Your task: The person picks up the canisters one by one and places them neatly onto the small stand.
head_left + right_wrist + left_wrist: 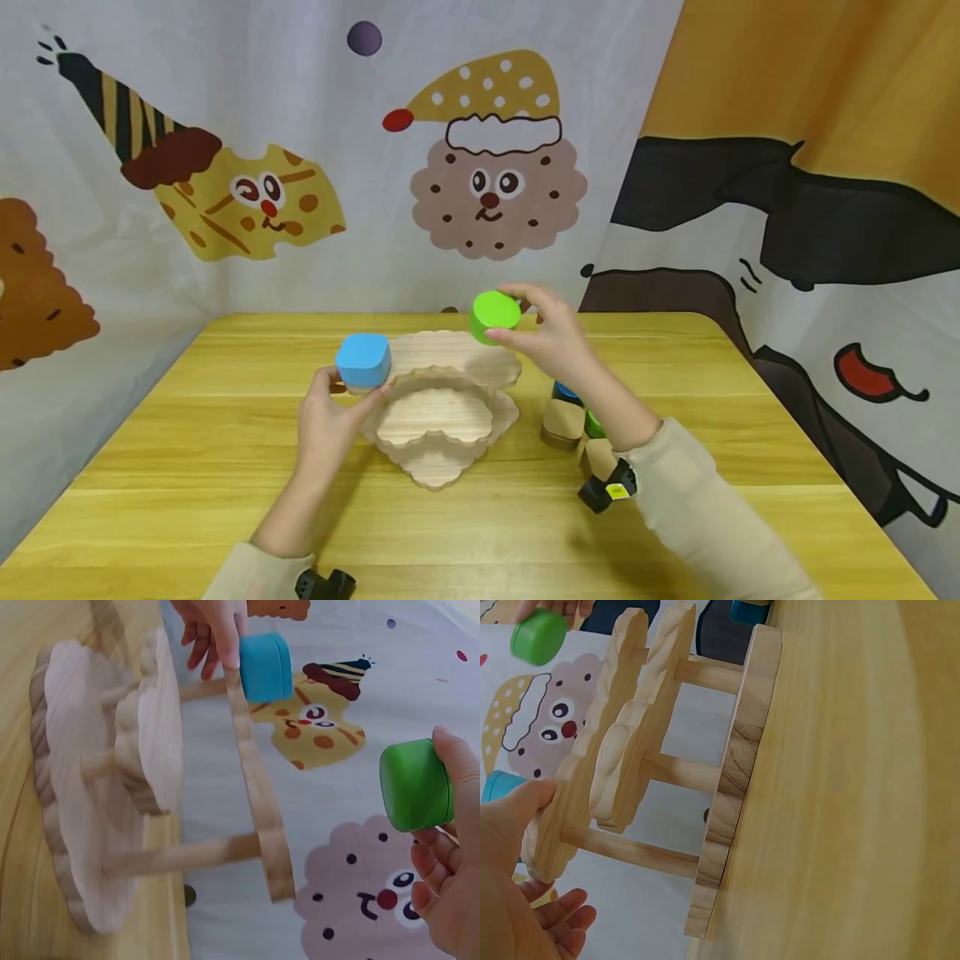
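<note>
A pale wooden tiered stand with scalloped edges stands on the table, its tiers joined by round posts. A small blue rounded-corner box sits on the left end of the top tier. There my left hand grips the tier's edge between thumb and forefinger, right beside the box; its other fingers hang loose in the left wrist view. My right hand pinches a small green rounded-corner box between thumb and fingers. It holds this box in the air, over the right part of the top tier in the head view.
Right of the stand, partly behind my right forearm, lie tan boxes, a dark blue one and a green one. Behind the wooden table hangs a curtain printed with cartoon snacks.
</note>
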A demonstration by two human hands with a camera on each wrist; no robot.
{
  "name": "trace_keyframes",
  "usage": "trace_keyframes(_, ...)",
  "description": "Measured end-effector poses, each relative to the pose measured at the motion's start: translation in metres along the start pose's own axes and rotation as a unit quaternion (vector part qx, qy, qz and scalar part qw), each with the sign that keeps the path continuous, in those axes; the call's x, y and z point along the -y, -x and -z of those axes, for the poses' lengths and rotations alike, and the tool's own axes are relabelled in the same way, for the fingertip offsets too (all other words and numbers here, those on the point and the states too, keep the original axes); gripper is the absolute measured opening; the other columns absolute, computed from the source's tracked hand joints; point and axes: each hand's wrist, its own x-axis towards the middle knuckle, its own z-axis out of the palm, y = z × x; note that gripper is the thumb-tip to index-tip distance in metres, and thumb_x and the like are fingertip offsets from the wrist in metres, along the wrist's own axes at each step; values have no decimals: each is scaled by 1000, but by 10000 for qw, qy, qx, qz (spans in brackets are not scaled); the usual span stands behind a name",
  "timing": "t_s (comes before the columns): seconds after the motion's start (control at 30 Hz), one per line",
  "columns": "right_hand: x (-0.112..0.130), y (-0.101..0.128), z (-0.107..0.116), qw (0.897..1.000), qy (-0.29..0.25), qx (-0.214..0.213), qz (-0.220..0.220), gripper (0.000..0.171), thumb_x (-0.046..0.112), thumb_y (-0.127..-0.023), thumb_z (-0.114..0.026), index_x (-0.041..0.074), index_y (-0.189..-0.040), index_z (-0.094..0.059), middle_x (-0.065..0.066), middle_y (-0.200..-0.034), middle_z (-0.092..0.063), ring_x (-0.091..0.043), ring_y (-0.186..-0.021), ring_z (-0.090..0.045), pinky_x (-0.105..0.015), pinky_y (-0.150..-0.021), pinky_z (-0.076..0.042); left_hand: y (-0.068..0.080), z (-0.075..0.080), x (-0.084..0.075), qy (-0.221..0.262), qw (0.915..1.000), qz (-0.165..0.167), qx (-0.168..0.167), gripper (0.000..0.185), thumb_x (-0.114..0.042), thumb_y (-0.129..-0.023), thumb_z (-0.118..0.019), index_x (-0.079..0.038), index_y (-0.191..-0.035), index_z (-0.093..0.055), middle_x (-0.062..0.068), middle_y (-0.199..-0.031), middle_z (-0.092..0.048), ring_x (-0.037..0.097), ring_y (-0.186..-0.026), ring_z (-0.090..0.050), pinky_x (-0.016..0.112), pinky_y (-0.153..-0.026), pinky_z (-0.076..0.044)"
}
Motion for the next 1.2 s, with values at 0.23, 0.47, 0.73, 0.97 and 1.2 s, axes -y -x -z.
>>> trace_keyframes(0.23, 7, -6, -20, 9993, -286, 141, 187, 56, 26, -76, -83, 10, -125, -61, -1, -106, -59, -19, -97, -48, -39, -76, -40, 1, 1, -1, 23, 9999, 101, 46, 64, -30, -75, -84, 5, -118, -51, 17, -108, -57, 35, -104, -51, 40, -80, -37)
trace_keyframes(0.47, 9, -11, -41, 9990, -365, 230, 142, 58, 28, -74, -84, 10, -125, -61, 0, -105, -58, -18, -96, -48, -39, -75, -45, 0, 0, 0, 19, 10000, 79, 40, 64, -30, -75, -84, 5, -118, -51, 17, -108, -58, 32, -103, -50, 40, -80, -37)
trace_keyframes(0.73, 11, -17, -58, 9989, -309, 354, -55, 58, 31, -74, -84, 11, -123, -62, 2, -107, -59, -16, -96, -49, -36, -78, -45, 0, 0, 1, 41, 10000, 72, 53, 65, -32, -75, -83, 5, -118, -51, 16, -108, -58, 30, -103, -50, 41, -80, -37)
trace_keyframes(0.97, 10, -23, -71, 9980, -287, 551, -141, 59, 35, -76, -82, 11, -125, -60, 3, -109, -59, -15, -97, -49, -32, -77, -45, -1, -1, 1, 53, 10000, 34, 41, 63, -29, -75, -84, 5, -117, -51, 17, -108, -58, 30, -102, -50, 40, -80, -38)
trace_keyframes(1.2, 11, -28, -81, 9974, -188, 697, -85, 58, 33, -77, -81, 11, -126, -60, 3, -112, -60, -16, -97, -50, -31, -78, -45, -1, -1, 1, 40, 10000, 39, 37, 64, -29, -75, -83, 5, -118, -51, 17, -108, -58, 30, -102, -50, 41, -79, -38)
